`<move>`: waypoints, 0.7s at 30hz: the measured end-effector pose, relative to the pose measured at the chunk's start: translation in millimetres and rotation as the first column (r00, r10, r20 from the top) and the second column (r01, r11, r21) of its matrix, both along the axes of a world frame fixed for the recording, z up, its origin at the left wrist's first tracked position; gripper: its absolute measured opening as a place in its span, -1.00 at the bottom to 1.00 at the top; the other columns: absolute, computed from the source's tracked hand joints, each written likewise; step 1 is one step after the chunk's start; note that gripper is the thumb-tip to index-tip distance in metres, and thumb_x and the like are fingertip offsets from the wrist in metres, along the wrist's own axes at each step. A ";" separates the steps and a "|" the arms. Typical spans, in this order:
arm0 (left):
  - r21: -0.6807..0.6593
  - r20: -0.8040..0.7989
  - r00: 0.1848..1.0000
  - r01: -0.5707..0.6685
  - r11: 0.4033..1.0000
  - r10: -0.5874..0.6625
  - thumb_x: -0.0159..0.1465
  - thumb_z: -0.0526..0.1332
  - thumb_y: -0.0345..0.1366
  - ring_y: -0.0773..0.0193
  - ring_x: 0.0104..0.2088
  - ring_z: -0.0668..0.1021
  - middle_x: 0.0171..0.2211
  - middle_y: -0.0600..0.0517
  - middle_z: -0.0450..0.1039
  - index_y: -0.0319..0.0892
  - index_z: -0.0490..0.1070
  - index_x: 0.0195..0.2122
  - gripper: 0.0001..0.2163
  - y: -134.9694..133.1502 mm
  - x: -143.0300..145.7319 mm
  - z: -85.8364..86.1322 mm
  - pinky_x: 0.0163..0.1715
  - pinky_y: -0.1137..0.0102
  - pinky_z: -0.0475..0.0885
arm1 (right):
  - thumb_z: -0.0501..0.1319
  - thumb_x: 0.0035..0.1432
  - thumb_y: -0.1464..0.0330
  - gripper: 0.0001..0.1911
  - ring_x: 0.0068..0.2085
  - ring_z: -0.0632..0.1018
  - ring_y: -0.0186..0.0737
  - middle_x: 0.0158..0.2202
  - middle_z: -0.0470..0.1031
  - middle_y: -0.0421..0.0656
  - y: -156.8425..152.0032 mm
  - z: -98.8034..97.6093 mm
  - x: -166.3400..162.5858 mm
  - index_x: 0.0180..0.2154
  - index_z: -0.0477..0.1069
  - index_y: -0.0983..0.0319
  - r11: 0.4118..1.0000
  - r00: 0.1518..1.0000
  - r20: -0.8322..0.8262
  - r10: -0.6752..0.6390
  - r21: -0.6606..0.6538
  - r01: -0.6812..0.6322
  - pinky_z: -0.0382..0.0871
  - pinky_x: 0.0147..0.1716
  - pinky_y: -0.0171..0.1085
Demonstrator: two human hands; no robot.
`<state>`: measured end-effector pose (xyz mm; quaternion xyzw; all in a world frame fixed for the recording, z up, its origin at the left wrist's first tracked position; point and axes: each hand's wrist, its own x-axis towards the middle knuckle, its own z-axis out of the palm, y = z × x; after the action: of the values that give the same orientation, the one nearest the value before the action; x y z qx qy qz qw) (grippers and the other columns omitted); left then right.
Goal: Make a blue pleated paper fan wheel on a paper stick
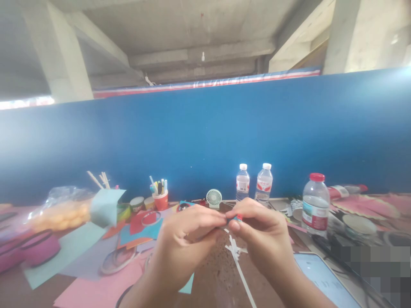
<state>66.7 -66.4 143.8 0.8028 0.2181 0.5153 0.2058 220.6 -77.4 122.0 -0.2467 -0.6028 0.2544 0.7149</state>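
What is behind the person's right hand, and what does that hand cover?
Behind the right hand stand two white-capped bottles, with a blue wall farther back. The hand hides at least part of their bottoms; anything small lying there cannot be seen.

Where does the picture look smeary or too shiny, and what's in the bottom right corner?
In the head view, white glare washes over both ends of the blue wall; also in the head view, the pink things far right look smeared, blocky squares hide that corner, and the small red-and-blue thing in the right hand is too blurry to name.
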 end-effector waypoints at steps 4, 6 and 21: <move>0.088 0.012 0.994 -0.114 0.990 0.113 0.09 0.23 -0.49 0.24 -0.15 0.48 -0.17 0.05 0.45 -0.02 0.40 -0.17 -0.70 -0.1 0.3 -3.3 -0.14 0.33 0.43 | 0.32 -0.07 0.41 -0.87 -0.39 0.49 -0.27 -0.39 0.51 -0.20 5.9 -4.2 0.0 -0.40 0.52 0.07 0.997 0.990 -0.118 0.074 -0.028 -0.078 0.37 -0.46 -0.29; 0.042 0.036 0.988 -0.150 0.988 0.148 0.04 0.30 -0.44 0.22 -0.11 0.46 -0.07 0.03 0.39 0.01 0.31 -0.06 -0.57 -0.2 -0.6 -2.5 -0.12 0.33 0.44 | 0.33 -0.08 0.41 -0.84 -0.32 0.49 -0.25 -0.36 0.51 -0.20 8.8 -4.8 1.2 -0.37 0.51 0.06 0.994 0.985 -0.136 0.109 0.004 -0.110 0.39 -0.41 -0.28; 0.076 -0.071 0.933 -0.347 0.935 0.352 0.07 0.28 -0.37 0.33 -0.35 0.55 -0.33 0.13 0.53 0.02 0.44 -0.23 -0.77 -2.1 -12.1 7.2 -0.42 0.53 0.51 | 0.28 -0.05 0.50 -0.58 -0.35 0.50 -0.27 -0.28 0.51 -0.19 3.6 -0.1 4.1 -0.11 0.35 0.08 0.901 0.853 0.348 -0.390 0.338 0.274 0.44 -0.37 -0.27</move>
<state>54.7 -68.6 151.0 0.7780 0.3496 0.5163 0.0769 224.8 -73.9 121.9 -0.2933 -0.7155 -0.0176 0.6338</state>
